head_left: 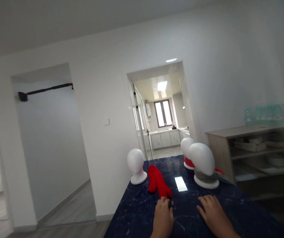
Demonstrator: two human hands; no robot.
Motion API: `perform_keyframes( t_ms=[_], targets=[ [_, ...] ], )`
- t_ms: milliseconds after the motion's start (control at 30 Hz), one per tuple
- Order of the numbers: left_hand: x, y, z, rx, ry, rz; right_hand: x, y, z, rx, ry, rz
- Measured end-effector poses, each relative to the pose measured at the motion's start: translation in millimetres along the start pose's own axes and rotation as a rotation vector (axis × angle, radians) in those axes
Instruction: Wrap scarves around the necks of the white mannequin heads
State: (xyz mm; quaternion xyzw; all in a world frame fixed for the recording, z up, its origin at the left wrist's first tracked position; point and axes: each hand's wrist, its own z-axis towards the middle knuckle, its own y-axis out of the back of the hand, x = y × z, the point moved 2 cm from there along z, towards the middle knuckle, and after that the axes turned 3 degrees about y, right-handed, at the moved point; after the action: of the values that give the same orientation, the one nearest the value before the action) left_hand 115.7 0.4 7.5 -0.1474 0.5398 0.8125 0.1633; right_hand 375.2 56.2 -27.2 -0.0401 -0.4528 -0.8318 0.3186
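Note:
On the dark blue marbled table (142,215) lies a folded red scarf (158,181). The fingertips of my left hand (163,216) reach the scarf's near end, with the thumb apart; whether they press on the cloth I cannot make out. My right hand (213,215) is open over the table, fingers stretched forward, holding nothing. Ahead of it stands a white mannequin head (201,160) with a grey scarf (204,177) round its neck. Behind that, another white head (186,145) wears red cloth (188,162) at the neck. A bare-necked white head (135,162) stands at the far left edge.
A bright light reflection (181,183) shows on the tabletop. To the right, a wooden shelf unit (221,145) carries several plastic bottles (271,114). Beyond the table, a doorway opens to a kitchen with cabinets (166,139). A dark bar (50,88) spans an alcove on the left.

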Motion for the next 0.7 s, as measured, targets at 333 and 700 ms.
perform_keyframes(
  t_ms=[333,700],
  targets=[
    [17,-5.8,11,-0.034,0.246,0.225,106,-56,68,0.186,-0.009,0.402],
    [25,9.3,15,-0.024,0.188,-0.488,140,-19,-15,0.397,0.014,0.749]
  ],
)
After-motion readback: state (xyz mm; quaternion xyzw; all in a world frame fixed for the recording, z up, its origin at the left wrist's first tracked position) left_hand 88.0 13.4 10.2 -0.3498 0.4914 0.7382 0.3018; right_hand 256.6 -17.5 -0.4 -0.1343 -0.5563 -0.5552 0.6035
